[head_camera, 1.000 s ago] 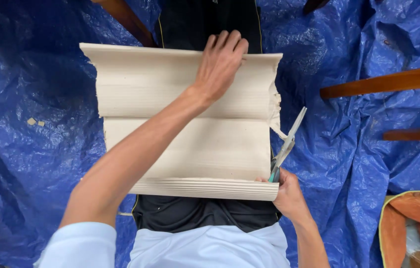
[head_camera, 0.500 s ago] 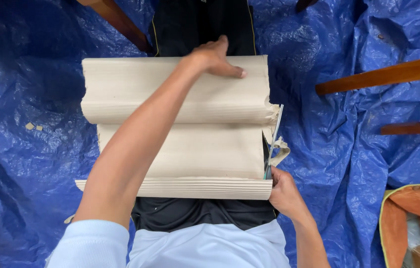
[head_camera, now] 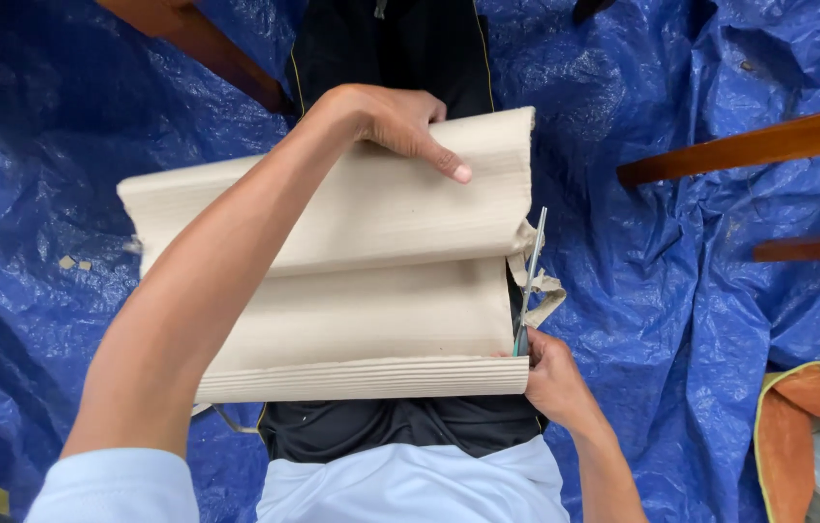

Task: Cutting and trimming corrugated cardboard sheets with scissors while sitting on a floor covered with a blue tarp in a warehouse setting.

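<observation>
- Corrugated cardboard sheet point(head_camera: 371, 291) lies across the person's lap, folded into ridges, above a blue tarp point(head_camera: 42, 145).
- The left hand point(head_camera: 386, 121) grips the sheet's far fold, fingers curled over it, apparently to steady it.
- The right hand point(head_camera: 550, 373) is clenched on scissors point(head_camera: 529, 276), blades running along the sheet's right edge, where a trimmed strip point(head_camera: 546, 291) hangs.

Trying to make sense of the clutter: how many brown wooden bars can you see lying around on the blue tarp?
3: one wooden bar at the top left, one at the upper right, one shorter below it. Others may be hidden.
</observation>
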